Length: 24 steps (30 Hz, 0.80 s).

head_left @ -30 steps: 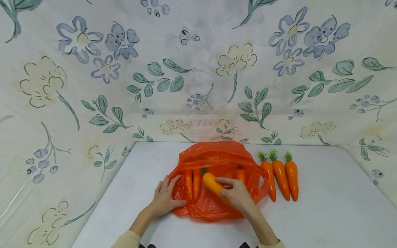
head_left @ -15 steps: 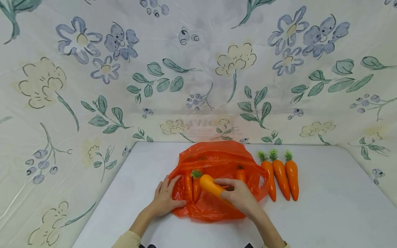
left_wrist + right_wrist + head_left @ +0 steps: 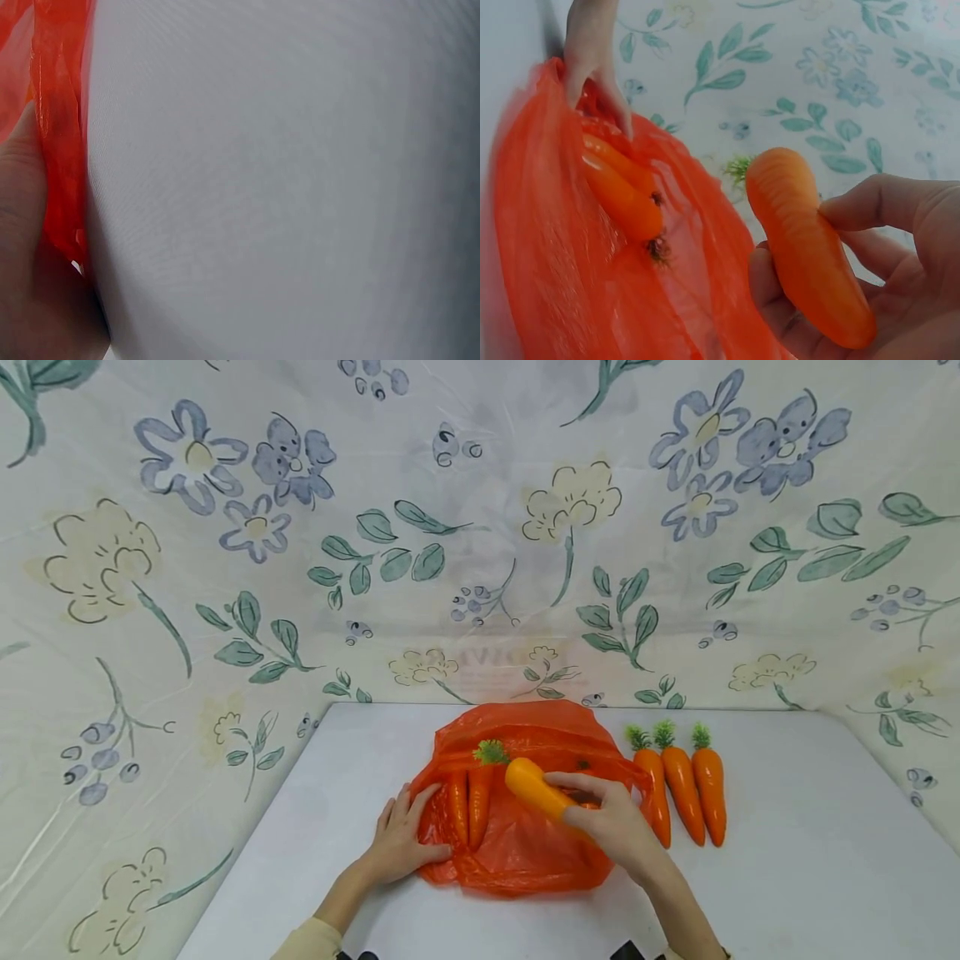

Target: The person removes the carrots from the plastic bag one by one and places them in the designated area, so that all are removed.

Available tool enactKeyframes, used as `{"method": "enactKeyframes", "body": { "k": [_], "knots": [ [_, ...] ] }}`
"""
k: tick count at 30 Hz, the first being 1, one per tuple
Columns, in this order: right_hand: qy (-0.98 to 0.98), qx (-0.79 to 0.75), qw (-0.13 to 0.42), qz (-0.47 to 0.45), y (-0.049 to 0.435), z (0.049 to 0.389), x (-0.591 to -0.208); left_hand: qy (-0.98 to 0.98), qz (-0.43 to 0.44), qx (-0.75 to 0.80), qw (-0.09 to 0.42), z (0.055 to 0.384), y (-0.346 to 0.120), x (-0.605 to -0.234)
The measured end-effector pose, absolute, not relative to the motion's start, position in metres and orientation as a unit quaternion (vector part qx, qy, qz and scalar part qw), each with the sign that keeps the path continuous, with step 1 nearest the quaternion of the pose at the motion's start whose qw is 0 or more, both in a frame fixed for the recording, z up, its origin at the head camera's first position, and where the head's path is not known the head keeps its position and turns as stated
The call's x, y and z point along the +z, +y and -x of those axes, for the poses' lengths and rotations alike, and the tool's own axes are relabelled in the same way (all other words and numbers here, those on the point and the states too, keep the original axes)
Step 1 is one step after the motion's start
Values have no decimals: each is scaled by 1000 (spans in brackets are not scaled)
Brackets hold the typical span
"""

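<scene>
A toy carrot [image 3: 534,787] is gripped in my right hand [image 3: 618,827], tilted over the red plastic bag [image 3: 536,860]. The right wrist view shows thumb and fingers around this orange carrot [image 3: 802,240], with its green leafy top [image 3: 737,169] beyond the thick end. My left hand [image 3: 401,839] rests at the bag's left side, fingers spread along the film and thumb on its front. Two carrots [image 3: 478,806] lie side by side in the bag near that hand. In the left wrist view, the thumb [image 3: 22,180] touches the red film [image 3: 60,127].
Three carrots [image 3: 681,793] with green tops lie in a row on the white table [image 3: 795,827], right of the bag. A flower-printed sheet [image 3: 480,568] hangs behind and at both sides of the table.
My right hand has moved right with the carrot. The carrot's green top, dim behind the red film before, now shows bright above the bag. My left hand has stayed in place.
</scene>
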State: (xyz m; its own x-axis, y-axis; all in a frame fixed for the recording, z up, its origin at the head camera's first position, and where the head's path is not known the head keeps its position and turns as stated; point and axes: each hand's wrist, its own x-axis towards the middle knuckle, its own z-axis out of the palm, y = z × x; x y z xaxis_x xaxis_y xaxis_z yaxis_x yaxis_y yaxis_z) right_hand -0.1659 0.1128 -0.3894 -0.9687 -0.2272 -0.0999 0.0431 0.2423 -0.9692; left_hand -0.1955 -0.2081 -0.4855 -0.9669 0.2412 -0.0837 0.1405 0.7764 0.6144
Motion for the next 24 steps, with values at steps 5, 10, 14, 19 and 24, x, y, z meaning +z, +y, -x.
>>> {"method": "enactKeyframes", "body": {
  "k": [5,10,14,19,24],
  "knots": [
    [778,-621,74,52,128,171,-387,940,-98,316,84,197,-209,-487],
    [791,-608,15,58,151,180,-382,940,-101,315,80,197,-209,-487],
    [801,-596,-21,55,170,186,-377,941,-99,314,81,197,-209,-487],
    [807,-588,-45,25,191,194,-375,939,-98,318,85,194,-208,-484],
    [819,-569,-72,-1,208,198,-374,940,-97,316,83,194,-207,-482]
  ]
}}
